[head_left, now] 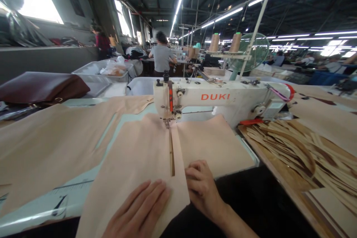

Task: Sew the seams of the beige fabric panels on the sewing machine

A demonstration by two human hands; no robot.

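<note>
A pale peach leather panel [139, 156] lies under the presser foot [167, 122] of a white DUKI sewing machine [217, 98]. A narrow tan strip [172, 152] runs along its seam from the needle toward me. My left hand [138, 212] rests flat on the panel's near part, fingers stretched and together. My right hand [202, 189] sits at the panel's right edge beside the strip's near end, fingers curled down onto the material. A second peach panel [212, 143] lies to the right of the strip.
More peach sheets [47, 137] cover the table's left side, with a brown bag [41, 87] behind them. A board with several tan cut pieces [304, 152] stands to the right. White bins [106, 72], thread cones [214, 42], a fan [255, 50] and other seated workers [161, 57] lie beyond.
</note>
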